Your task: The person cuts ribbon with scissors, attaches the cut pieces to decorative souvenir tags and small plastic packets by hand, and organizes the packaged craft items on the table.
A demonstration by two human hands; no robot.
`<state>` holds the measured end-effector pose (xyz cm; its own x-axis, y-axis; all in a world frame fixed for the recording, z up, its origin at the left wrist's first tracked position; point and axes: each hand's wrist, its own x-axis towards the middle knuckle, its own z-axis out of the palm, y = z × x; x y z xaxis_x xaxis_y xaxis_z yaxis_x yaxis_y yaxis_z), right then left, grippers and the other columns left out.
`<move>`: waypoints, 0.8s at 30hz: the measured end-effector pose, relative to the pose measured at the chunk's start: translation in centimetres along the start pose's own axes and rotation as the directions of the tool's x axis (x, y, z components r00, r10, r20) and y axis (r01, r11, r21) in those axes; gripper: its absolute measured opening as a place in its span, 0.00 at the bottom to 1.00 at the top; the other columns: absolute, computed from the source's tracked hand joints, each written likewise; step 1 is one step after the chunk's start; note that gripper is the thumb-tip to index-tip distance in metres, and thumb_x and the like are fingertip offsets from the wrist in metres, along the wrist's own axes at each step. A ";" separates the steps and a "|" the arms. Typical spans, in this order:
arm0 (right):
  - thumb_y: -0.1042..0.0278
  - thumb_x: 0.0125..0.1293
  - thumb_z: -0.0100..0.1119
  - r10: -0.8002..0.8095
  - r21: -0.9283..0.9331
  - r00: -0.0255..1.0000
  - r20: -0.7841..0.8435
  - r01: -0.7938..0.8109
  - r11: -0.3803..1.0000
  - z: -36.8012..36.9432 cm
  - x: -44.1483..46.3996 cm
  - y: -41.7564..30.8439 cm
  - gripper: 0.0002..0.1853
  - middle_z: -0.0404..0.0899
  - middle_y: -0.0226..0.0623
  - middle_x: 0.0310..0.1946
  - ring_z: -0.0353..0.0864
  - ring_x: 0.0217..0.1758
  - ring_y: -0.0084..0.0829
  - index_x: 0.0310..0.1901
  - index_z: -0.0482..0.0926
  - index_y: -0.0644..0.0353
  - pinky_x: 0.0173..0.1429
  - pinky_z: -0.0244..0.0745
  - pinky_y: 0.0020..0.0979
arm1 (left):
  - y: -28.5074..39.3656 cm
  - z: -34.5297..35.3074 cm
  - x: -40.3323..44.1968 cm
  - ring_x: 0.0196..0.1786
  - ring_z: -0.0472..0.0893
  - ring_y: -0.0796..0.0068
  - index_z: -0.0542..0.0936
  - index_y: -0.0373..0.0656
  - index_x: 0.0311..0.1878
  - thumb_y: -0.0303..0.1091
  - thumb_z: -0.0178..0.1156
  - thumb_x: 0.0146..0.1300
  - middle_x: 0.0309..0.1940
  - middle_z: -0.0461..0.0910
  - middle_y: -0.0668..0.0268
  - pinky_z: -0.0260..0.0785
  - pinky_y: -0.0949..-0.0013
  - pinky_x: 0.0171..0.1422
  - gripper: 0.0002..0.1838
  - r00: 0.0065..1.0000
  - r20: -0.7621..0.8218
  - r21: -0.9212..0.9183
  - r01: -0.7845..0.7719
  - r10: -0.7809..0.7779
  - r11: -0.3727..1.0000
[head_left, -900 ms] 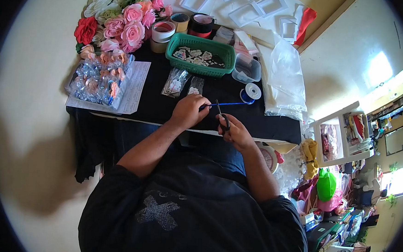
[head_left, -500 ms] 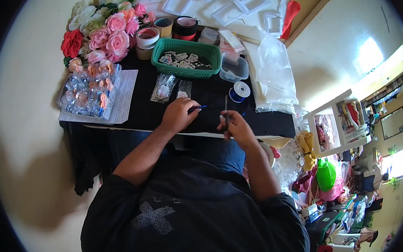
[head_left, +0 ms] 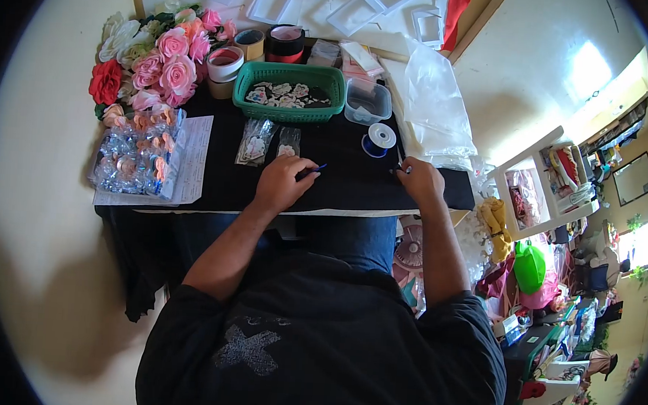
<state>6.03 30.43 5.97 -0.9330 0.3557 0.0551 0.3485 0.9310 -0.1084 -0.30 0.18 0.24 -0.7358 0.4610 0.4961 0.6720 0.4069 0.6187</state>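
My left hand (head_left: 280, 184) is closed in a pinch on a short blue ribbon piece (head_left: 313, 170) above the black tabletop. Right of it, my right hand (head_left: 423, 185) has its fingers closed around small scissors (head_left: 399, 167), mostly hidden by the fingers. A spool of blue ribbon (head_left: 378, 140) stands just beyond that hand. Beyond my left hand lie two clear packets, one (head_left: 255, 143) with pale cutouts inside and a smaller one (head_left: 288, 142). A green basket (head_left: 289, 113) behind them holds several printed cutouts.
At the left, a box of wrapped favours (head_left: 135, 154) rests on a written sheet (head_left: 194, 150). Artificial flowers (head_left: 165, 63), tape rolls (head_left: 225, 63) and a clear tub (head_left: 367, 101) stand at the back. Plastic bags (head_left: 437, 109) lie right. White frames (head_left: 272, 0) lie farther back.
My right hand has moved right, away from the left hand, and the scissors have gone from upright to low by the table. The left hand still pinches the blue ribbon piece. The view has shifted slightly.
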 end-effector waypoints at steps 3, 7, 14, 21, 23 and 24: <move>0.55 0.61 0.58 -0.010 -0.006 0.989 0.149 0.011 1.000 -1.1 0.3 -0.4 0.12 0.85 0.38 0.38 0.83 0.46 0.45 0.42 0.83 0.48 0.48 0.76 0.45 | 0.1 0.0 -0.1 0.38 0.79 0.65 0.84 0.43 0.41 0.37 0.65 0.59 0.30 0.81 0.64 0.71 0.63 0.43 0.10 0.999 0.010 -0.049 0.051 -0.050 0.998; 0.55 0.64 0.56 -0.101 0.226 0.984 -0.149 0.134 0.965 -1.1 -1.4 -3.9 0.14 0.83 0.41 0.39 0.83 0.44 0.44 0.43 0.83 0.54 0.48 0.77 0.43 | 0.6 -0.4 -0.1 0.37 0.79 0.65 0.84 0.43 0.42 0.37 0.65 0.60 0.30 0.81 0.64 0.71 0.64 0.42 0.11 0.993 0.047 -0.069 0.109 -0.106 0.992; 0.53 0.66 0.64 -0.332 0.790 0.937 0.110 0.120 0.601 4.6 -1.3 -10.1 0.24 0.81 0.35 0.32 0.78 0.34 0.24 0.52 0.76 0.67 0.39 0.75 0.25 | 0.3 -0.3 0.0 0.34 0.80 0.65 0.84 0.43 0.41 0.39 0.66 0.60 0.30 0.81 0.63 0.71 0.64 0.40 0.11 0.999 0.043 -0.031 0.031 -0.029 0.999; 0.60 0.69 0.60 -0.407 0.937 0.844 0.349 -0.312 0.156 5.2 0.0 -10.2 0.10 0.79 0.30 0.33 0.75 0.30 0.21 0.41 0.75 0.57 0.34 0.70 0.23 | 0.7 -0.3 -0.1 0.33 0.80 0.70 0.80 0.41 0.48 0.35 0.70 0.56 0.30 0.81 0.64 0.73 0.68 0.41 0.17 0.995 -0.016 -0.130 0.092 -0.095 0.987; 0.62 0.69 0.59 -0.441 0.920 0.839 0.318 -0.386 -0.073 6.1 0.3 -8.9 0.08 0.78 0.31 0.33 0.75 0.31 0.22 0.40 0.75 0.56 0.37 0.71 0.25 | 1.1 -0.6 0.0 0.34 0.80 0.72 0.80 0.40 0.49 0.34 0.71 0.55 0.31 0.80 0.64 0.73 0.69 0.42 0.19 0.990 0.019 -0.131 0.140 -0.139 0.981; 0.63 0.69 0.58 -0.470 0.848 0.838 0.277 -0.444 -0.291 6.2 0.4 -8.6 0.07 0.78 0.31 0.33 0.76 0.33 0.24 0.39 0.75 0.56 0.40 0.71 0.28 | 1.4 -0.6 0.1 0.36 0.80 0.73 0.79 0.40 0.50 0.33 0.72 0.54 0.31 0.79 0.65 0.73 0.69 0.43 0.20 0.982 0.051 -0.131 0.189 -0.184 0.973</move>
<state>2.09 22.10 0.78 -0.9706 -0.1620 -0.1783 0.2364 -0.4982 -0.8342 0.47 0.28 1.52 -0.8415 0.4180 0.3424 0.5042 0.3796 0.7757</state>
